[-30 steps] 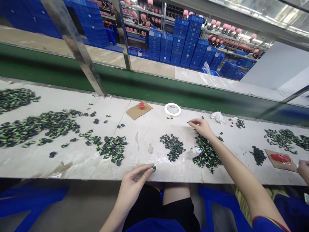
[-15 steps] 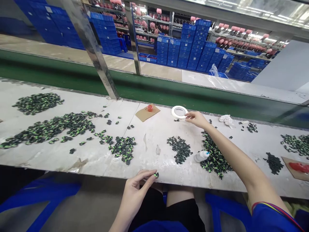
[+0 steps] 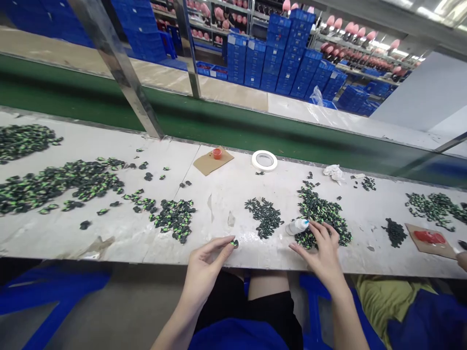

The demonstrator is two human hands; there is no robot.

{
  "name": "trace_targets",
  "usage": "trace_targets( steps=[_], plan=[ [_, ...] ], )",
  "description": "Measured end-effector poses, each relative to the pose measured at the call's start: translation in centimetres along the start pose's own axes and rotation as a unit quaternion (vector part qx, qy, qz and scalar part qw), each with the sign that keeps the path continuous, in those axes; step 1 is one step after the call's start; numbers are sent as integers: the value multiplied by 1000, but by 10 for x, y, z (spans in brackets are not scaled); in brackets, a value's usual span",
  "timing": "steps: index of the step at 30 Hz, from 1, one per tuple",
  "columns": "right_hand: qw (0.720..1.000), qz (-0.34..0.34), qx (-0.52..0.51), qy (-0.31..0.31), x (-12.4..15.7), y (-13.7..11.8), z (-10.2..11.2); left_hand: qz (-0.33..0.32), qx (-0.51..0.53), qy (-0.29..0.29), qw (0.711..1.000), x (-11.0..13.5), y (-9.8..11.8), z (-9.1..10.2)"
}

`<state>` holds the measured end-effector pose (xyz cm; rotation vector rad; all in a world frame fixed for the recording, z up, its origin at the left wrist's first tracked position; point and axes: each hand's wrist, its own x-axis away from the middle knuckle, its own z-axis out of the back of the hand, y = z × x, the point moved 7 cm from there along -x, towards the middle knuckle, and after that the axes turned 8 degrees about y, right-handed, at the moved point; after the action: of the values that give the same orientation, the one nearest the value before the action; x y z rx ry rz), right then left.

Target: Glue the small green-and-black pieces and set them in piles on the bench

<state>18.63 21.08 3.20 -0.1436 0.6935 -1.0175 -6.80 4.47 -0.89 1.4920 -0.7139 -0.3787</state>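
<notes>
Your left hand [image 3: 206, 260] pinches a black-and-green piece [image 3: 235, 243] — your right hand [image 3: 324, 255], fingers spread, has the blue-tipped bottle [image 3: 295, 227] at ten o'clock.

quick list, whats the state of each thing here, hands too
Left hand, pinching a black-and-green piece
Right hand, open, fingers spread
Squeeze bottle, tilted, blue tip toward right hand
White tape roll, lying flat
White tissue, crumpled
Cardboard, flat
Red tub, sitting on cardboard
Small black parts, loosely heaped
Blue crates, stacked
</notes>
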Motion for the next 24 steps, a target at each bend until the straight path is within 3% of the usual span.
trace_targets(
  steps=[6,9,12,19,24],
  plan=[
    [998,-7,-21,62,3,-24,-23,-21,8,1,1000,8,11,-7],
    [992,-34,-115,34,3,-30,-27,-61,1,4,998,13,18,-8],
    [966,-92,-242,-4,12,-34,-31,-117,-44,11,992,13,19,-9],
    [930,-129,-343,19,28,-47,-31,-283,-264,24,922,-1,1,-22],
    [927,-178,-318,85,36,-48,-34,-306,-301,21,903,-2,-5,-25]
  ],
)
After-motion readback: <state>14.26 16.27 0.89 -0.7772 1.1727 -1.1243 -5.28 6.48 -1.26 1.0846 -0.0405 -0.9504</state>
